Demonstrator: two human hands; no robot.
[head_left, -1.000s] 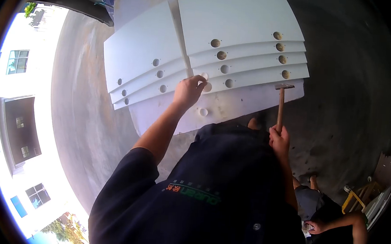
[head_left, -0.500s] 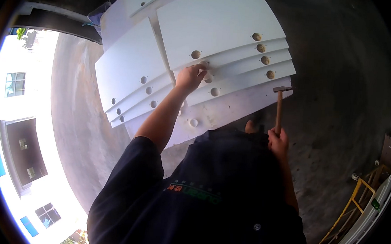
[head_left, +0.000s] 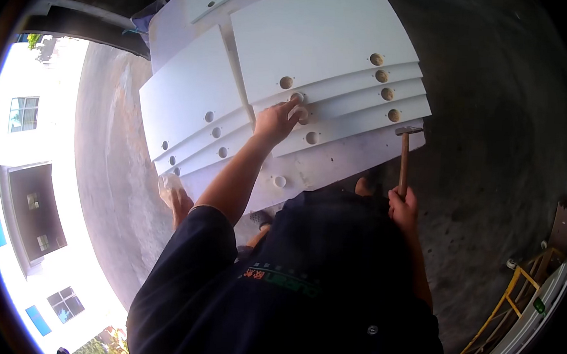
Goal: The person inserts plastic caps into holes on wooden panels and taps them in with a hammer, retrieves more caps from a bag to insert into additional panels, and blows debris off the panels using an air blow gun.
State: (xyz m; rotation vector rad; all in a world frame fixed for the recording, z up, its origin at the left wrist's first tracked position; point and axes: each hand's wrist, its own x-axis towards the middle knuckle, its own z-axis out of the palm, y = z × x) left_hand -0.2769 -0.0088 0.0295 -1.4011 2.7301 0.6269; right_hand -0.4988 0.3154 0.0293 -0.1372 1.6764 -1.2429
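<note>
My left hand [head_left: 275, 122] reaches over the stepped stack of white panels [head_left: 331, 31], its thumb and forefinger closed about a small white plastic cup [head_left: 298, 114]. That cup partly covers a round hole in one of the lower panels. Just above my fingertips, another white cup [head_left: 297, 97] sits in the hole of the panel above. My right hand [head_left: 404, 207] grips the wooden handle of a hammer [head_left: 405, 158], head upward, beside the stack's right corner. A loose white cup [head_left: 280, 181] rests on the pale board [head_left: 323, 170] under the panels.
A second stack of holed white panels [head_left: 188, 87] lies to the left. At its near corner is another person's hand [head_left: 179, 200] with a whitish plastic thing [head_left: 169, 184]. A dotted shoe [head_left: 261, 219] shows below. A yellow metal frame [head_left: 507, 294] stands lower right.
My left hand has shifted slightly down, uncovering the cup in the upper hole. Another person's hand has come into view at the left stack. My right hand and hammer are nearly still.
</note>
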